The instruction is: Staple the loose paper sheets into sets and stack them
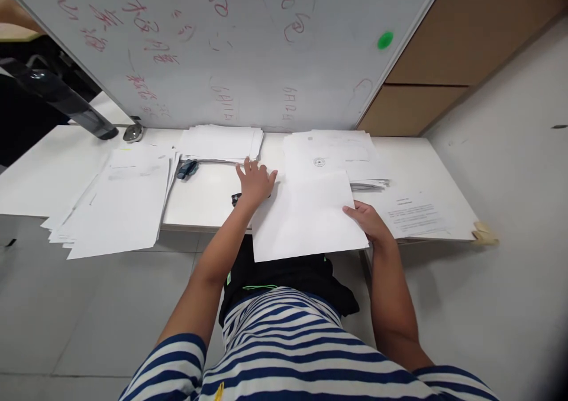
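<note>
My right hand [369, 220] grips the right edge of a white sheet of paper [306, 220], thumb on top. The sheet's near part juts past the table's front edge toward my body. Left of it, my left hand [256, 182] has its fingers spread over the table, close to the front edge of a paper stack [222, 142]. Under my left wrist a small black object [236, 199] is partly hidden; I cannot make out its kind. Behind the held sheet lies another stack of papers [331, 152], with a round stamp mark on one page.
A loose pile of papers [128, 194] overhangs the table [208, 212] at the left. Near it sit a dark blue clip-like object [187, 169] and a bottle [62, 96]. A printed sheet [412, 214] lies at the right. The whiteboard [248, 52] stands along the back.
</note>
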Demonstrator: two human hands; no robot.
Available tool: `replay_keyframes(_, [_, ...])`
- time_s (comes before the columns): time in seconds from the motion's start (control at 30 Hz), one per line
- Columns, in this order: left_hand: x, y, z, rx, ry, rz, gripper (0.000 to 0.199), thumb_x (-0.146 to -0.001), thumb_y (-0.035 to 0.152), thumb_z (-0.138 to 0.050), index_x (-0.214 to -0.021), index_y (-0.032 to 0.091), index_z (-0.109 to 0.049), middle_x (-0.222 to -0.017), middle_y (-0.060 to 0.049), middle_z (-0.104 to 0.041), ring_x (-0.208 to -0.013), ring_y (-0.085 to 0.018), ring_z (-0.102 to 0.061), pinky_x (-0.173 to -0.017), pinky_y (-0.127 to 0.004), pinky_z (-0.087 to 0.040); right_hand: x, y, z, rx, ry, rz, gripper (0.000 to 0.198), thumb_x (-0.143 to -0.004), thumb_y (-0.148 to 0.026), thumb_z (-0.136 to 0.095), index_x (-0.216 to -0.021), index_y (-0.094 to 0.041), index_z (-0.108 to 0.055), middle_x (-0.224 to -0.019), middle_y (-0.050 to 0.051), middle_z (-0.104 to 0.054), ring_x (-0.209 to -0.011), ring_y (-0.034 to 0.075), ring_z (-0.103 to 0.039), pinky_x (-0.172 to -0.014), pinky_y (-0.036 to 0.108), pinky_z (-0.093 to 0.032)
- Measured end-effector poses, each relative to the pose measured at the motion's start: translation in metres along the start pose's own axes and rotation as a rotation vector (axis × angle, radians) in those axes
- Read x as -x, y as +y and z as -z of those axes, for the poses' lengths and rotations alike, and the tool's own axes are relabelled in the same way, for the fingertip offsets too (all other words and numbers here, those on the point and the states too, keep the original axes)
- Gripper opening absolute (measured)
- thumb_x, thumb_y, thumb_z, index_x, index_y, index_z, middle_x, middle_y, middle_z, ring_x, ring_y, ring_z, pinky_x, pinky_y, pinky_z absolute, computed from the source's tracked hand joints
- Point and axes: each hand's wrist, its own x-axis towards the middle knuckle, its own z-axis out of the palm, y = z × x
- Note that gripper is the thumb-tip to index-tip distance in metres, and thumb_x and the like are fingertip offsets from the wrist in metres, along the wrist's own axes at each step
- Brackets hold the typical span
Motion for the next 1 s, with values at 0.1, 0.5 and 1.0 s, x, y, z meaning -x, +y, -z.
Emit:
replay_keyframes(0.1, [0.005, 0.001, -0.005, 0.014, 0.084, 0.029, 0.041, -0.093, 0.045, -0.053, -0.122, 0.019, -0.063, -0.152, -0.018, -0.045, -0.154, -0.039, -0.010, -0.120, -0.065, 0.005, 0.001, 0.001, -0.001, 0.016, 0.040, 0.008, 0.047, -0.069, -0.049, -0.082, -0.103, -0.018, -0.076, -0.083, 0.004, -0.079, -0.068, 0.022, -0.072, -0.060, 0.032, -0.056])
replay_keyframes(0.5, [-0.004, -0.002, -0.018, -0.108, -0.130, 0.021, 0.035, -0.091, 0.038, -0.052, -0.114, 0.013, -0.063, -0.148, -0.024, -0.047, -0.152, -0.043, -0.016, -0.118, -0.069, 0.005, 0.003, 0.006, 0.000, 0.028, 0.114, 0.052, 0.038, -0.071, -0.046, -0.081, -0.098, -0.020, -0.077, -0.082, 0.003, -0.078, -0.066, 0.020, -0.069, -0.058, 0.030, -0.053])
replay_keyframes(1.0, [0.030, -0.024, 0.039, 0.421, 0.416, -0.060, 0.035, -0.103, 0.041, -0.038, -0.114, 0.020, -0.063, -0.117, -0.011, -0.066, -0.117, -0.022, -0.058, -0.103, -0.039, -0.044, 0.000, -0.002, -0.004, -0.014, 0.010, 0.036, 0.045, -0.070, -0.047, -0.081, -0.104, -0.018, -0.076, -0.084, 0.004, -0.078, -0.068, 0.020, -0.070, -0.060, 0.029, -0.052])
